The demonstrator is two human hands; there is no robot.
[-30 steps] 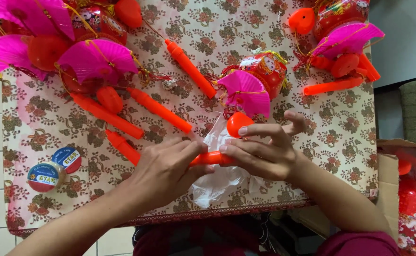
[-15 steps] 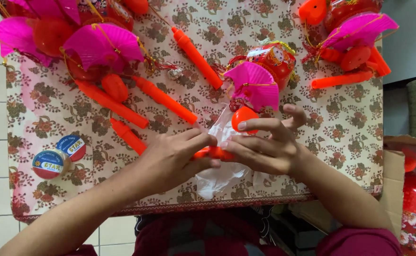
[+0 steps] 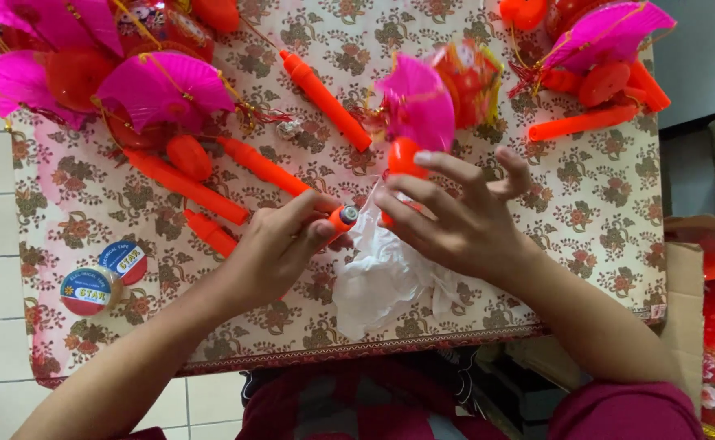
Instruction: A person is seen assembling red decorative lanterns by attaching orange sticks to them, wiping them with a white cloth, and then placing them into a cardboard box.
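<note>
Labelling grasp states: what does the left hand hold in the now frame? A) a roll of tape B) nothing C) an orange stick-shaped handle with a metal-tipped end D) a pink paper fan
C: the left hand grips an orange handle whose metal-tipped end pokes out toward the right hand; the tape rolls lie apart near the table's left edge.

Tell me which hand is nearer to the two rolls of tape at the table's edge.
Left. The left hand holds an orange stick a short way to the right of the tape rolls. The right hand is farther right, beyond the white plastic bag.
</note>
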